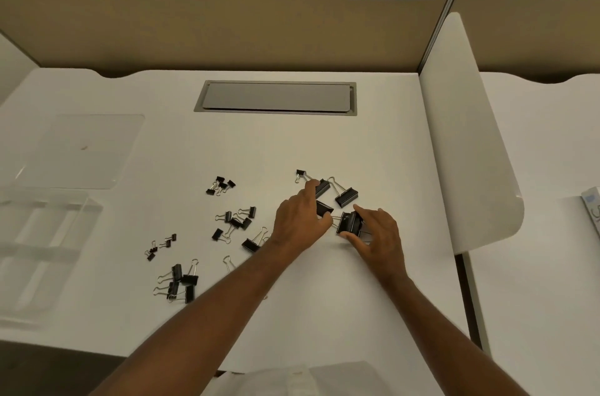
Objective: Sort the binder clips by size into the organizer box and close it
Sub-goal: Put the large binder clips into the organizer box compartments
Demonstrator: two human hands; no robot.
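Note:
Black binder clips lie scattered on the white desk in loose groups. Small clips sit mid-left, tiny ones lower left, medium ones near the front left. My right hand grips a stack of large clips between thumb and fingers. My left hand reaches over a large clip with fingers touching another; whether it holds one I cannot tell. One more large clip lies just beyond. The clear organizer box stands open at the far left, its lid flat behind it.
A grey cable hatch is set into the desk at the back. A tan partition with a label 109 closes the rear. A white side divider borders the right. Medium clips lie left of my left hand.

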